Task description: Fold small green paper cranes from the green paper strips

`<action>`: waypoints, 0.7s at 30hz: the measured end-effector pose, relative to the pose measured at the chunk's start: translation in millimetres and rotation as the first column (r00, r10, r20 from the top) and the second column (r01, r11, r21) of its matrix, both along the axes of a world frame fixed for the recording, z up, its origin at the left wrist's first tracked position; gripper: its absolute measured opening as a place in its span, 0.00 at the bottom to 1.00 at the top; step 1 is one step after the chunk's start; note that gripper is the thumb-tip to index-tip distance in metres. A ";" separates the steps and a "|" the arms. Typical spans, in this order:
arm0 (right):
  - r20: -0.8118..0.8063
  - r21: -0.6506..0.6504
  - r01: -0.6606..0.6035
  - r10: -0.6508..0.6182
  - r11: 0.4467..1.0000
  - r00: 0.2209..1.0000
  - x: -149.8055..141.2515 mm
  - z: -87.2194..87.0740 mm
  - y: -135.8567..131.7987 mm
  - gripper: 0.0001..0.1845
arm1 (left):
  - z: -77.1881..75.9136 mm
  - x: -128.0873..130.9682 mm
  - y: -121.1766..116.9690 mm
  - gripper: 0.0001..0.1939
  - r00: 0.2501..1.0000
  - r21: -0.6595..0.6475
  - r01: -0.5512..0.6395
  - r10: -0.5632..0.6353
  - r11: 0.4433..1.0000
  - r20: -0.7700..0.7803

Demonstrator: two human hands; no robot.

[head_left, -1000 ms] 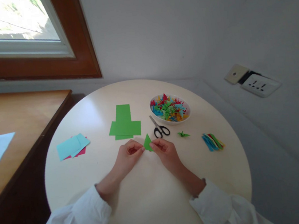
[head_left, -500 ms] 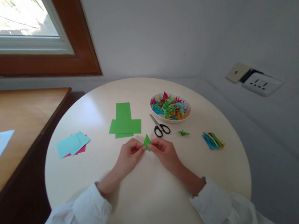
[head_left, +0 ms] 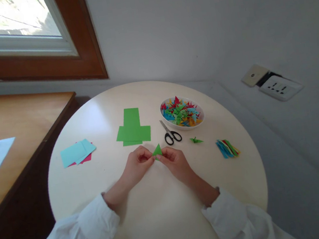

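Note:
A small piece of folded green paper [head_left: 157, 150], pointed at the top, is pinched between both hands just above the round table. My left hand [head_left: 139, 163] grips its left edge with thumb and fingertips. On the other side, my right hand [head_left: 177, 162] has its thumb pressed on the front of the paper, fingers curled behind. The lower folds are partly covered by the thumbs. Beyond the hands lie overlapping green paper sheets [head_left: 132, 127] and black-handled scissors [head_left: 172, 136]. A green paper crane [head_left: 196, 140] rests right of the scissors.
A white oval bowl [head_left: 169, 123] full of colourful paper cranes stands at the back right of the white table [head_left: 161, 221]. Coloured paper strips [head_left: 227, 148] lie at the right. Light blue sheets [head_left: 77, 152] over red ones lie left. A wooden desk [head_left: 29, 113] adjoins the left side.
The green paper has turned slightly, its tip now leaning further right. Both hands keep their pinch in nearly the same place.

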State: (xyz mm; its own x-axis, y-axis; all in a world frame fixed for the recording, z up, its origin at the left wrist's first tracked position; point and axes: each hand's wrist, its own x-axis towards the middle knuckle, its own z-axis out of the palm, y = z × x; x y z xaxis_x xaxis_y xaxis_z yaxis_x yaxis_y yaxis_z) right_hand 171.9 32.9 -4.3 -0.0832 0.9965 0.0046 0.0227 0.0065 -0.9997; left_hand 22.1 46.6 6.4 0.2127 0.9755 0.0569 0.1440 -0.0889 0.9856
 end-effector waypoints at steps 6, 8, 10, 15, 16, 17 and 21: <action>0.045 0.028 0.048 -0.049 0.998 0.998 -0.1 -1.2 -2.1 0.10 | 2.7 -0.7 0.3 0.09 1.000 -0.023 0.014 -0.014 1.000 0.006; 0.048 0.042 0.057 -0.059 0.997 0.997 0.2 -1.0 -2.4 0.10 | 3.2 -0.8 0.2 0.09 1.000 -0.032 0.023 -0.022 0.999 0.020; 0.047 0.058 0.067 -0.070 0.996 0.996 0.9 -0.6 -2.5 0.10 | 3.8 -1.0 0.2 0.09 0.999 -0.049 0.014 -0.012 0.999 0.030; 0.042 0.075 0.082 -0.086 0.994 0.995 2.0 -0.9 -2.6 0.10 | 6.7 -1.9 0.1 0.09 1.000 -0.058 -0.006 0.007 0.998 0.015; 0.042 0.075 0.082 -0.086 0.994 0.995 2.0 -1.0 -2.7 0.10 | 7.3 -2.1 -0.1 0.09 1.000 -0.055 -0.007 0.008 0.998 0.013; 0.043 0.076 0.081 -0.085 0.994 0.995 1.9 -0.9 -2.9 0.10 | 7.7 -2.2 -0.2 0.09 1.000 -0.052 -0.008 0.008 0.999 0.011; 0.035 0.075 0.078 -0.081 0.994 0.996 1.4 0.7 -3.2 0.10 | 8.0 -2.3 -0.2 0.09 1.000 -0.053 -0.008 0.008 0.999 0.006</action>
State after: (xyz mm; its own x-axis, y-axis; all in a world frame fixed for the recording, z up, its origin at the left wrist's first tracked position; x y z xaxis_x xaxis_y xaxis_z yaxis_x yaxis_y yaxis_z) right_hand 173.3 29.7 -3.5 -0.0055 0.9971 0.0762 0.0643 0.0764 -0.9950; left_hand 19.8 46.4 14.4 0.2047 0.9788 0.0066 0.1388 -0.0357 0.9897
